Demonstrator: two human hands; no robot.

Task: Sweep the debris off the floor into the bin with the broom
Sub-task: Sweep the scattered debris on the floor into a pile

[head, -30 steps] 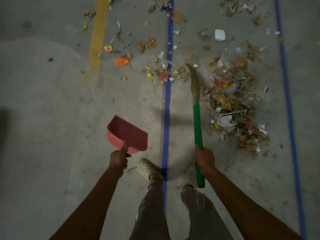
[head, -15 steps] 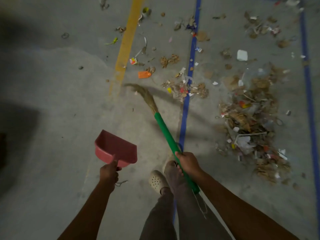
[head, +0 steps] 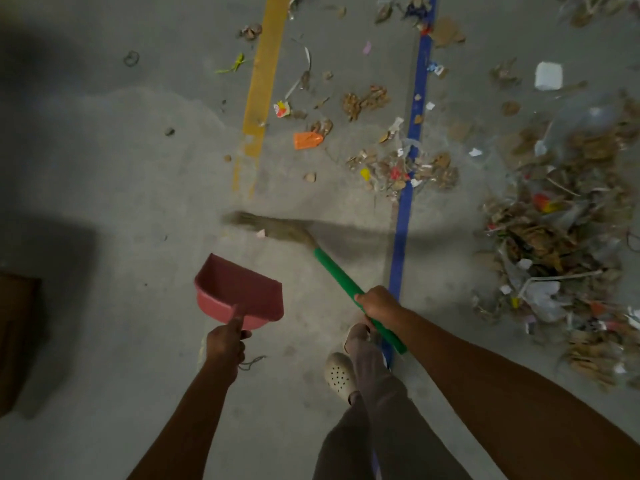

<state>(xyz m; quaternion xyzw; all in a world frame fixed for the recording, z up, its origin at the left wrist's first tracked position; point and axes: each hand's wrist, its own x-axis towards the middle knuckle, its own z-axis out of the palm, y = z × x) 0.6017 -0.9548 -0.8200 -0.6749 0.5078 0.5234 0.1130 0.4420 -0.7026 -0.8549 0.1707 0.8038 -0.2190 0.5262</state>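
**Broom low on the floor, dustpan held beside it**

The broom [head: 341, 282] slants from the right hand [head: 377, 303] forward and left across the concrete floor [head: 121, 185]. The hand's fingers are wrapped round the green handle near its near end. The straw bristles [head: 277, 230], blurred, lie low over the floor left of the blue line [head: 398, 258], with a small pale scrap [head: 260, 233] touching them.

Just beside the bristles, on their near-left side, is the red dustpan [head: 239, 292]. The left hand [head: 225, 344] grips its handle, and its mouth faces away from the person. I cannot tell whether it touches the floor.

The main debris pile [head: 554, 237], cardboard, paper and plastic, covers the floor's right side, beyond the blue line and well apart from the bristles. A smaller debris cluster [head: 401, 171] straddles the blue line farther ahead. An orange scrap [head: 306, 140] lies between that line and the yellow line [head: 263, 81]. A white piece [head: 548, 76] sits far right.

A pale perforated shoe [head: 339, 375] stands between the arms. A brown object [head: 17, 334] shows at the left.
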